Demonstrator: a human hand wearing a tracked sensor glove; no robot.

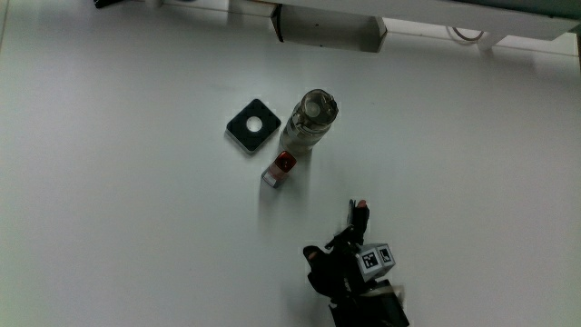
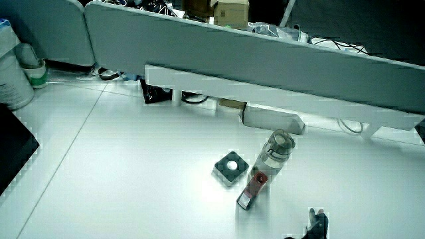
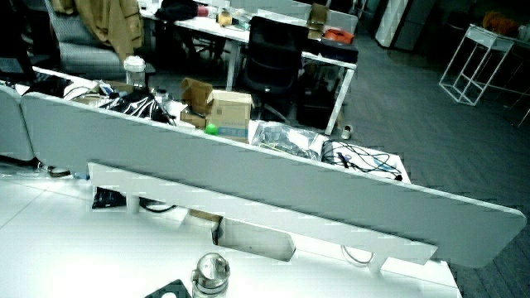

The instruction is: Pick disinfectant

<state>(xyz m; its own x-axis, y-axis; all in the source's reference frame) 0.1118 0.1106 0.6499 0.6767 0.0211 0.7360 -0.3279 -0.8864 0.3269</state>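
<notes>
A small flat bottle with a red top [image 1: 279, 169] lies on the white table, touching the foot of a clear jar with a metal lid [image 1: 310, 120]. In a side view the small bottle [image 2: 252, 188] lies nearer to the person than the jar [image 2: 274, 154]. Only the jar's lid [image 3: 210, 275] shows in a side view. The hand [image 1: 340, 241] hovers over bare table, nearer to the person than the small bottle and apart from it. One finger [image 1: 361, 214] stretches toward the bottles, the thumb is spread, and it holds nothing. One fingertip [image 2: 317, 220] shows in a side view.
A black square block with a white round centre [image 1: 251, 125] lies beside the jar, also seen in a side view [image 2: 230, 166]. A white box [image 1: 327, 32] sits under the low partition [image 2: 265, 60]. A white tub [image 2: 13, 66] and a dark object [image 2: 13, 153] stand at the table's edge.
</notes>
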